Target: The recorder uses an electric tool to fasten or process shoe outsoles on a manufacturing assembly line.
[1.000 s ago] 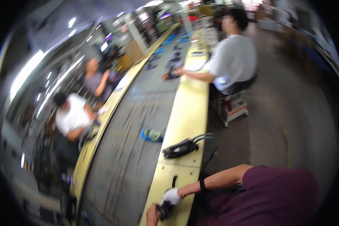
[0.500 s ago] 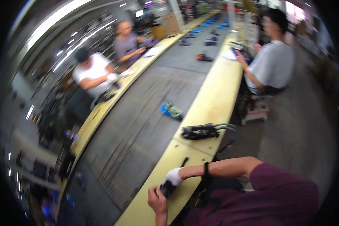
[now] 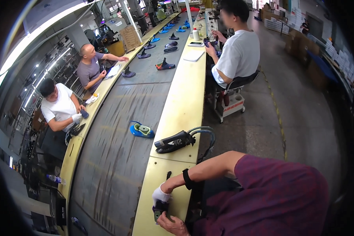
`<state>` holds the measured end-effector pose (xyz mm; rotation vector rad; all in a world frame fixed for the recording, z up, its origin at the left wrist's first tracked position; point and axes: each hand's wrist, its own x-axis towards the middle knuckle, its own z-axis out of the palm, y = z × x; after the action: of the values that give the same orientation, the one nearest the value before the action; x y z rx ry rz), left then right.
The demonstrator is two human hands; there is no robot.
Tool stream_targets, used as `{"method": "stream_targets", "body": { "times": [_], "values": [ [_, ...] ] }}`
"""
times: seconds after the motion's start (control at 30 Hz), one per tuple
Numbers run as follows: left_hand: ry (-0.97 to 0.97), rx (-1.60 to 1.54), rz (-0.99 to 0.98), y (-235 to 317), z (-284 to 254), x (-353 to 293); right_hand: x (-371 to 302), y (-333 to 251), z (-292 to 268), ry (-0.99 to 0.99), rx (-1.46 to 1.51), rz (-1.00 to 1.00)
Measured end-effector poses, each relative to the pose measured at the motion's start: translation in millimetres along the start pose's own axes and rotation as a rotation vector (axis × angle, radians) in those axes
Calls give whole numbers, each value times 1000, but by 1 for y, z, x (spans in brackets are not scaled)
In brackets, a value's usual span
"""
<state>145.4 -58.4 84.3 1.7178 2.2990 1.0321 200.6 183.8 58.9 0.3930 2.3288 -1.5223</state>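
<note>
Right now I have the gloved right grip point(image 3: 160, 195) clamped on a dark shoe point(image 3: 158, 212) at the worktop point(image 3: 146, 201); the bare left grip point(image 3: 173, 225) is closed on its 5 o'clock end. At 12 lies a black tool point(image 3: 174, 142); nearer 11, on the belt point(image 3: 110, 157), a blue shoe point(image 3: 139, 130). A worker point(image 3: 240, 59) sits at 1.

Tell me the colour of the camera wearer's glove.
White. The glove shows best in the head view, just past the black wristband.
</note>
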Motion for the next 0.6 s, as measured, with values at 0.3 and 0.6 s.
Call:
{"method": "stream_targets", "body": {
  "times": [0.3, 0.6],
  "values": [
    [19, -71, 161, -7, -3, 1, -32, -39, 25, 269, -449, -192],
    [-166, -282, 152, -16, -45, 25, -28, -30, 46, 474, -546, -214]
  ]
}}
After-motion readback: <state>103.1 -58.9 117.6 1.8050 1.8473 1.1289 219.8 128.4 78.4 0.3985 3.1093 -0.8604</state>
